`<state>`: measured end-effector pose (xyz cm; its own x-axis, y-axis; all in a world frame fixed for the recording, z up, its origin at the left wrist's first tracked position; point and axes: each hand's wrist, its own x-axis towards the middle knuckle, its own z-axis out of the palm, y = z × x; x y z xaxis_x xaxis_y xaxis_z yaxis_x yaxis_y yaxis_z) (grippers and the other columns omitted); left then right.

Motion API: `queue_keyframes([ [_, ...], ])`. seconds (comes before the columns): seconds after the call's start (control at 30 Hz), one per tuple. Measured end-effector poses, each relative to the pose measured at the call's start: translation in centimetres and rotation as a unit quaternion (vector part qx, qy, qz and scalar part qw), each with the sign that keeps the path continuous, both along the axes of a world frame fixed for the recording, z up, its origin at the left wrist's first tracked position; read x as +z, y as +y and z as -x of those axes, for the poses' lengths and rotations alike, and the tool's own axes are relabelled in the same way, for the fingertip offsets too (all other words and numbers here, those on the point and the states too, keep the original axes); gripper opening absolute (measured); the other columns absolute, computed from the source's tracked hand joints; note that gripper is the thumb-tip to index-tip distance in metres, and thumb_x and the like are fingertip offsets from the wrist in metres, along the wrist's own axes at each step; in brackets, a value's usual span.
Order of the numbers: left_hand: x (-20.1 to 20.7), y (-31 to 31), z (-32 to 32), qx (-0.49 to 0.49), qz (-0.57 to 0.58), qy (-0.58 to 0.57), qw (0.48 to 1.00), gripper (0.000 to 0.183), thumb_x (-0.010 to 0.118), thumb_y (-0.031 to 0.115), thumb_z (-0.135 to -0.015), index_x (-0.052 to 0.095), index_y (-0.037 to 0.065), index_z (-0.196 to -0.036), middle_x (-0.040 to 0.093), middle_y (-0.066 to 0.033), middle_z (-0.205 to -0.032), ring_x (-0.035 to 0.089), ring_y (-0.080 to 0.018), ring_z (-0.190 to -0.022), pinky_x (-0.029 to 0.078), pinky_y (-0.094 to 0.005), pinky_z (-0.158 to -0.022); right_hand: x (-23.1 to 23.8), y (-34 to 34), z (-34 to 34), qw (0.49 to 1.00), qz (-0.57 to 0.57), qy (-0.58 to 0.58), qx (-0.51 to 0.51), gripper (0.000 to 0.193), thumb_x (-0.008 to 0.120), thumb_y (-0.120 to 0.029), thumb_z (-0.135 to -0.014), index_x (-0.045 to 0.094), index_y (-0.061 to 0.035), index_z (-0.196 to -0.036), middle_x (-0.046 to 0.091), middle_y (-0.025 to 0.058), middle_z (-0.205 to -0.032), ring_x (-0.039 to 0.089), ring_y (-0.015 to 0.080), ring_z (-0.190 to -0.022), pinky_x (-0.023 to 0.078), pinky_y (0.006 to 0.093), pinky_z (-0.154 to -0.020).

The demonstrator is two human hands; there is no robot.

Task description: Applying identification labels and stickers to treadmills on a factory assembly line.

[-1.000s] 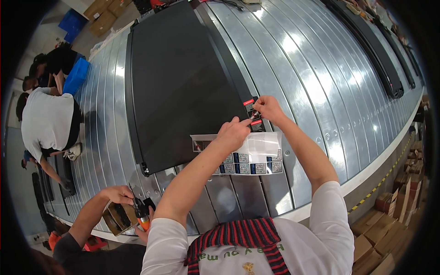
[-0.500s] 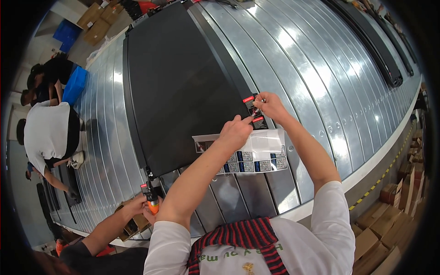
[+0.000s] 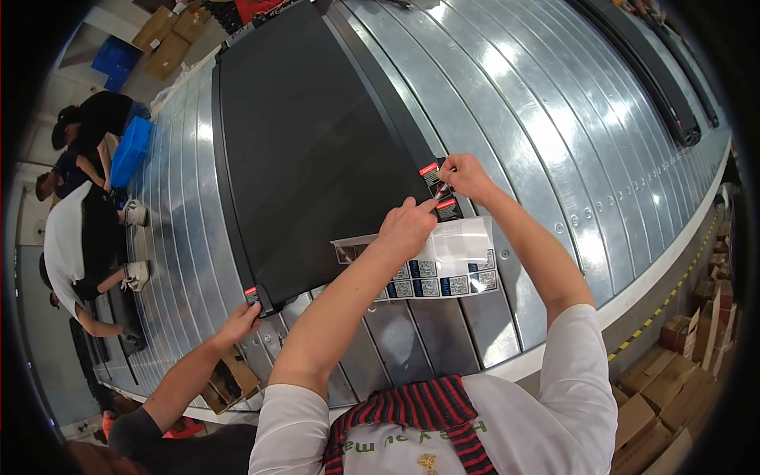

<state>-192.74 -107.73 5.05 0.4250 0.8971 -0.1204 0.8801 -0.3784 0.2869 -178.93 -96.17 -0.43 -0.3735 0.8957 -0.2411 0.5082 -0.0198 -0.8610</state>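
Note:
My right hand [image 3: 465,177] is closed in a pinch on a small sticker [image 3: 442,190] at the right rail of a flat black panel [image 3: 309,142]. The index finger of my left hand [image 3: 407,229] stretches to the same spot and touches the sticker's lower edge; its other fingers are partly hidden. Two black labels with red tops, an upper label [image 3: 428,169] and a lower label [image 3: 447,207], lie on the rail around my fingertips. Under my left wrist lies a glossy sticker sheet [image 3: 455,265] with rows of printed squares, overlapping the panel's near end.
A co-worker's hand [image 3: 239,323] touches the panel's near left corner, above an open cardboard box [image 3: 229,380]. More people work at the far left by a blue bin [image 3: 131,150]. Black rails [image 3: 653,79] lie at the right on the slatted metal table [image 3: 522,142]. Cartons [image 3: 657,380] stand below right.
The orange and black power drill at the panel's near left corner has gone from view, and the co-worker's hand now rests there. My hands have barely moved. People at the left have shifted.

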Motion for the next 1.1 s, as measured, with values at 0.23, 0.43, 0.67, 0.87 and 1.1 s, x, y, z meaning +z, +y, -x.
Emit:
queue_keyframes([
  [0.23,0.2,0.1,-0.2,0.008,0.017,0.001,1.0,0.016,0.055,-0.002,-0.063,0.064,0.001,-0.076,0.052,-0.0056,-0.109,0.051,-0.0256,-0.083,0.048,-0.0358,-0.067,0.1,0.1,0.1,1.0,-0.004,-0.008,0.004,0.015,0.061,-0.014,-0.067,0.058,-0.0006,-0.064,0.058,0.0139,-0.061,0.057,0.0238,-0.059,0.044,0.0337,-0.057],
  [0.43,0.7,0.2,-0.3,0.009,0.036,0.025,0.999,0.015,0.054,0.0,-0.065,0.064,0.002,-0.076,0.051,-0.0041,-0.111,0.051,-0.0243,-0.084,0.048,-0.035,-0.068,0.3,0.0,0.1,0.998,-0.046,-0.024,0.019,0.015,0.06,-0.015,-0.066,0.057,-0.0008,-0.063,0.058,0.0148,-0.062,0.057,0.0265,-0.061,0.044,0.0348,-0.059],
  [0.67,0.6,0.3,-0.3,-0.002,0.04,0.045,0.998,0.014,0.054,0.002,-0.065,0.064,0.003,-0.075,0.05,-0.0032,-0.112,0.05,-0.0233,-0.085,0.047,-0.0338,-0.069,0.0,0.0,0.1,0.996,-0.068,-0.042,0.028,0.014,0.061,-0.013,-0.069,0.057,0.0004,-0.067,0.055,0.0095,-0.056,0.051,0.0156,-0.055,0.041,0.031,-0.053],
  [0.87,0.8,0.4,-0.7,-0.007,0.04,0.05,0.998,0.014,0.055,0.001,-0.064,0.064,0.003,-0.075,0.05,-0.003,-0.11,0.05,-0.0228,-0.084,0.047,-0.0335,-0.069,0.6,-0.1,-0.1,0.984,-0.127,-0.095,0.082,0.019,0.063,-0.022,-0.067,0.057,-0.0036,-0.069,0.059,0.0153,-0.073,0.057,0.0307,-0.072,0.046,0.0373,-0.065],
  [1.1,0.1,0.1,-0.5,-0.002,0.008,0.037,0.999,0.013,0.055,0.001,-0.064,0.063,0.004,-0.073,0.051,-0.0027,-0.109,0.05,-0.0224,-0.081,0.048,-0.0335,-0.067,3.5,-0.1,-0.1,0.944,-0.135,-0.286,0.093,0.054,0.071,-0.043,-0.06,0.054,-0.0003,-0.088,0.058,0.0178,-0.092,0.057,0.0277,-0.083,0.047,0.038,-0.069],
])
